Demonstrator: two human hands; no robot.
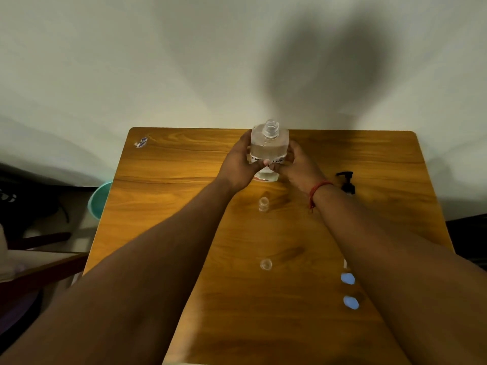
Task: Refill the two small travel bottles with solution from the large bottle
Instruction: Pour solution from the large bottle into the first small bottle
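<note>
Large bottle: clear plastic bottle (268,146) with a white label, part full of clear liquid, uncapped, upright at the far middle of the wooden bench (168,180).
Left hand (238,164): wrapped around the bottle's left side.
Right hand (296,164): gripping its right side; red thread at the wrist.
Travel bottles: two small clear bottles, one (263,204) near the large bottle, one (266,264) closer to the person, both open.
Blue caps (347,279): two, by the right forearm.
Black pump top (346,181): lying right of the hands.
</note>
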